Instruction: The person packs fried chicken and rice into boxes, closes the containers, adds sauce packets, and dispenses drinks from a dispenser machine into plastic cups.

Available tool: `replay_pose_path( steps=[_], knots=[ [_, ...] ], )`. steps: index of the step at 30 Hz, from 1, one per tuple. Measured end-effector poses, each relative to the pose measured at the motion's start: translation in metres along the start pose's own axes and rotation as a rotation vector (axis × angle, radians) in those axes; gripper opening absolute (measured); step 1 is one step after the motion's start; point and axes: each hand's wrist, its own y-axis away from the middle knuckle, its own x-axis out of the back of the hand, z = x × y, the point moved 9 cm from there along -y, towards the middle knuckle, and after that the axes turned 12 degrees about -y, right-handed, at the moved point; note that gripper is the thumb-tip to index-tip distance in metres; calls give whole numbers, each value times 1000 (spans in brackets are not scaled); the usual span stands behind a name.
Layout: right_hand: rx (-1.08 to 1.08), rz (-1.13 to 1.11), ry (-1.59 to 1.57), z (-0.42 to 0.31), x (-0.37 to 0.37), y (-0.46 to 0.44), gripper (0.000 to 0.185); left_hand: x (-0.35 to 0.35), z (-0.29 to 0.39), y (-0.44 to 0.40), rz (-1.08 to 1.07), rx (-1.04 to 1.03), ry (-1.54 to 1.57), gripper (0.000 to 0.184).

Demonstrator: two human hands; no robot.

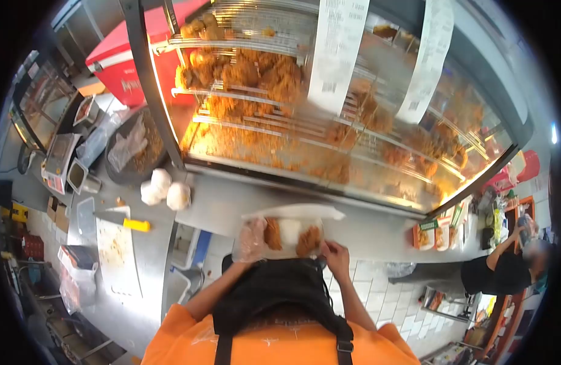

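Note:
A clear tray (290,252) with pieces of fried chicken (272,233) and a white item (290,234) between them lies at the counter's front edge. My left hand (252,241), in a clear plastic glove, is at the tray's left side, its fingers blurred under the film. My right hand (335,254) is closed at the tray's right end, its fingers pressed together at the rim. A whitish strip, perhaps the lid (317,211), runs along the tray's far side.
A lit glass cabinet (262,164) of fried chicken stands ahead, with paper receipts (335,61) on it. At left are knotted white bags (166,190), a yellow-handled knife (136,225), a cutting board (119,255) and a dark bowl (155,161). Another person (505,271) stands far right.

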Motion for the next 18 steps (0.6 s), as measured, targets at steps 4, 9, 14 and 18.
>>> replay_pose_path(
  steps=[4,9,14,18],
  knots=[
    [-59,157,-155,23,30,1,28,-33,18,-12,-54,3,89,38],
    [-112,173,-385,38,59,-2,32,-91,46,-19,-115,-308,-204,30],
    [-193,123,-465,39,70,-1,35,-120,45,-29,-121,-185,-555,35],
    [-188,79,-264,21,72,-9,37,-105,72,-20,-97,-371,-721,38]
  ],
)
